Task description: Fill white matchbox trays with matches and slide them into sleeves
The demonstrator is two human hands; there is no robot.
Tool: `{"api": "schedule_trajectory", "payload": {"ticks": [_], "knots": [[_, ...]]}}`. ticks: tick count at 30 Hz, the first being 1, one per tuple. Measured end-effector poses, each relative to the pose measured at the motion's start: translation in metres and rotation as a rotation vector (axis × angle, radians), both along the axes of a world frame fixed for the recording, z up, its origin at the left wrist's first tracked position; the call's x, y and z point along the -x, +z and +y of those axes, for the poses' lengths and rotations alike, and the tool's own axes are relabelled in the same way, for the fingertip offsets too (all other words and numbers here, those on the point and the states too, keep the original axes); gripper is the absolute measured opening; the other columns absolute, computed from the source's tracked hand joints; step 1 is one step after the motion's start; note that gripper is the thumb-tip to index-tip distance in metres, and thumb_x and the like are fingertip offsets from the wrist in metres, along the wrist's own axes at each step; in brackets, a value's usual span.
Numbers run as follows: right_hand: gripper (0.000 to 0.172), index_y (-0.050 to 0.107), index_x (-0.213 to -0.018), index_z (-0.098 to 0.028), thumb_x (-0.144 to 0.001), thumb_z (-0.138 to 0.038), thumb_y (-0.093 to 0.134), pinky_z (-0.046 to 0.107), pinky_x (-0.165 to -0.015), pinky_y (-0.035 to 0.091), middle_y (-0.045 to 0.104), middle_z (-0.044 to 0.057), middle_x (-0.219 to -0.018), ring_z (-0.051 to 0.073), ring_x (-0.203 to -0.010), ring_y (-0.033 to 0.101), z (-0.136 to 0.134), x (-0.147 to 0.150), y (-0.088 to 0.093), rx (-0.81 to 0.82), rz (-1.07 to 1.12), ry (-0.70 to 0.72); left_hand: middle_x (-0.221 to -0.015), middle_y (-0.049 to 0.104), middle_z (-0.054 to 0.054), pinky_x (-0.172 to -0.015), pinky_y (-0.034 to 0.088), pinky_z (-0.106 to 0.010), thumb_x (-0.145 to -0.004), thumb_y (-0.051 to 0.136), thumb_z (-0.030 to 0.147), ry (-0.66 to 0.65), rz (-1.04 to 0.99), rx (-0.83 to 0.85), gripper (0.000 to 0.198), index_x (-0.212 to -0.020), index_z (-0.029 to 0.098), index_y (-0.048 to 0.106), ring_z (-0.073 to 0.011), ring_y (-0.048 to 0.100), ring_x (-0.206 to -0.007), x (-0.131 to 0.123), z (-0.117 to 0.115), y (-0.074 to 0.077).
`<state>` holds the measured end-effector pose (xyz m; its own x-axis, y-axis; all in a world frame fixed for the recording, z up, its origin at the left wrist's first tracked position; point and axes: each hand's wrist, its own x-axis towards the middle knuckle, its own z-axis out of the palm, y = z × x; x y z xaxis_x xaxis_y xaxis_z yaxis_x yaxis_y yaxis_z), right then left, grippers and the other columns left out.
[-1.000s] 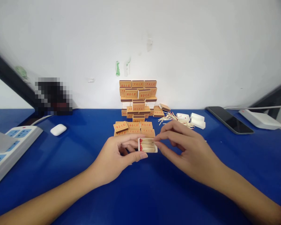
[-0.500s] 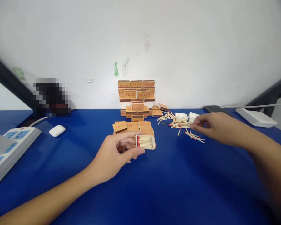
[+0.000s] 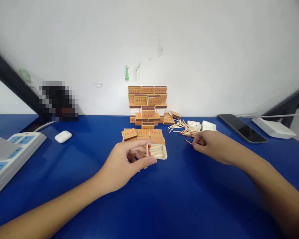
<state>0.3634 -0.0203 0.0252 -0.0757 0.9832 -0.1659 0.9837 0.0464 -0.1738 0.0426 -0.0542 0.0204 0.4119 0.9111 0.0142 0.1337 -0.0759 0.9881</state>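
Observation:
Between the thumb and fingers of my left hand (image 3: 129,162) is a white matchbox tray (image 3: 165,153), with a row of red-tipped matches (image 3: 156,151) lying in it. My right hand (image 3: 210,146) is closed in a pinch on a single match (image 3: 188,142), its red head pointing left. Just behind that hand lies a loose pile of matches (image 3: 180,126), partly covered by the fingers. Past my left hand, orange matchboxes (image 3: 142,132) lie flat in a group, one tilted on top.
Stacked matchboxes (image 3: 148,99) form a tall structure against the wall. Two white trays (image 3: 208,125) sit behind the match pile. A phone (image 3: 241,127) and a white box (image 3: 274,127) are at right. At left are a white earbud case (image 3: 63,136) and a power strip (image 3: 20,149).
My right hand has moved left and toward me from the pile, with a match now showing in its pinch. The phone is more uncovered. My left hand keeps its hold on the tray.

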Motion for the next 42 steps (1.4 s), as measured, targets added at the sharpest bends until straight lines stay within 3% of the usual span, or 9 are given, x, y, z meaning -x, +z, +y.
{"api": "schedule_trajectory", "payload": {"ticks": [4, 9, 14, 24, 42], "knots": [[0.012, 0.066, -0.075, -0.023, -0.086, -0.024, 0.062, 0.031, -0.057, 0.04, 0.064, 0.0, -0.067, 0.017, -0.059, 0.055, -0.006, 0.005, 0.007, -0.065, 0.086, 0.12, -0.087, 0.08, -0.003, -0.059, 0.052, -0.025, -0.085, 0.085, 0.033, -0.026, -0.004, -0.008, 0.045, -0.126, 0.018, 0.076, -0.0127, 0.067, -0.065, 0.0, -0.001, 0.0], [0.007, 0.064, -0.084, -0.023, -0.091, -0.021, 0.063, 0.025, -0.056, 0.039, 0.056, -0.003, -0.071, 0.013, -0.06, 0.051, -0.027, 0.046, 0.012, -0.37, 0.343, 0.42, -0.09, 0.081, -0.003, -0.061, 0.051, -0.024, -0.087, 0.084, 0.032, -0.045, 0.006, -0.031, 0.04, -0.124, 0.02, 0.077, -0.0121, 0.066, -0.066, 0.0, -0.002, 0.0], [0.01, 0.061, -0.092, -0.02, -0.096, -0.012, 0.057, 0.023, -0.056, 0.041, 0.058, -0.002, -0.079, 0.011, -0.063, 0.053, -0.044, 0.077, 0.006, -0.635, 0.359, 0.636, -0.09, 0.081, -0.001, -0.063, 0.05, -0.022, -0.087, 0.085, 0.031, -0.065, 0.012, -0.089, 0.035, -0.121, 0.022, 0.08, -0.0101, 0.062, -0.067, -0.001, -0.003, -0.002], [0.014, 0.062, -0.09, -0.019, -0.1, -0.015, 0.054, 0.025, -0.052, 0.042, 0.061, 0.0, -0.077, 0.011, -0.058, 0.056, -0.047, 0.08, 0.004, -0.72, 0.179, 0.66, -0.092, 0.081, -0.003, -0.068, 0.052, -0.026, -0.089, 0.084, 0.037, -0.079, 0.113, -0.161, 0.046, -0.131, 0.022, 0.076, -0.014, 0.063, -0.072, -0.001, -0.006, -0.004], [0.017, 0.07, -0.102, -0.017, -0.103, -0.014, 0.054, 0.028, -0.059, 0.044, 0.061, 0.003, -0.083, 0.014, -0.067, 0.056, -0.054, 0.079, 0.007, -0.563, 0.393, 0.692, -0.093, 0.082, -0.002, -0.068, 0.05, -0.025, -0.088, 0.084, 0.033, -0.077, 0.05, -0.088, 0.038, -0.124, 0.022, 0.078, -0.0129, 0.064, -0.072, -0.004, -0.005, -0.002]]}}
